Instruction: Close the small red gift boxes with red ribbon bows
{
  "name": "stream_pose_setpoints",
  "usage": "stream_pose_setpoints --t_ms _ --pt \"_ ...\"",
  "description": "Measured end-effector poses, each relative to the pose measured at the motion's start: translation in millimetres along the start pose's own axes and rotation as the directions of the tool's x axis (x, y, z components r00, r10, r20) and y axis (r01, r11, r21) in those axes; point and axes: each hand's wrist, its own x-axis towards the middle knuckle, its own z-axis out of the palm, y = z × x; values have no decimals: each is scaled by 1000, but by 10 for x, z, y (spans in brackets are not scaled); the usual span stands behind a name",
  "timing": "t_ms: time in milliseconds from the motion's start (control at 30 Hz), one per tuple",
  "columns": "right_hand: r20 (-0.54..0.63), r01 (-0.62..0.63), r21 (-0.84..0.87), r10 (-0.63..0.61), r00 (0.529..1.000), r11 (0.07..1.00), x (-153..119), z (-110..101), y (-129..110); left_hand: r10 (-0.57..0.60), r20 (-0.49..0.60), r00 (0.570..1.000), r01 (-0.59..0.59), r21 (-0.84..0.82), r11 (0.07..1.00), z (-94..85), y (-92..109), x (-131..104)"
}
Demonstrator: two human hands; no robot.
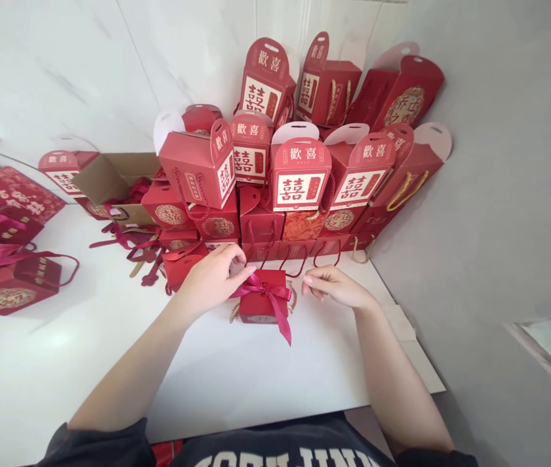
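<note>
A small red gift box [262, 306] stands on the white table in front of me, with rope handles at its sides. A magenta ribbon [269, 292] is tied in a bow across its top, one tail hanging down the front. My left hand [214, 272] is at the box's upper left, thumb and fingers curled and apart, the thumb by the ribbon's left loop; nothing shows in its grip. To the right of the box, my right hand [334, 285] hovers apart from it, fingers loosely bent, and whether they pinch anything is too small to tell.
Stacked red boxes [302, 175] line the wall behind the hands. At the left back is an open cardboard box [105, 181] with loose ribbons [146, 250] before it. More ribboned boxes [17, 279] stand far left. A grey wall [489, 194] bounds the right.
</note>
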Motion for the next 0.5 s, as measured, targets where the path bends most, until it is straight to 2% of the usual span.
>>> stream_pose_setpoints --t_ms 67,167,300,400,500 --pt "-32 17 62 -15 999 998 26 65 -14 -26 63 998 23 53 998 -65 -6 -25" --pt "28 -6 167 2 1000 986 69 198 -26 -31 211 977 8 109 994 -139 -62 -46" --pt "128 -23 230 -6 992 973 102 319 -24 50 388 921 -45 -21 999 -185 -156 -38" --pt "129 -2 259 -33 991 966 113 337 -20 87 469 879 -49 -92 994 -207 -194 -28" --pt "102 11 279 -41 994 960 122 327 -9 77 540 838 -20 -110 994 -212 -236 -33"
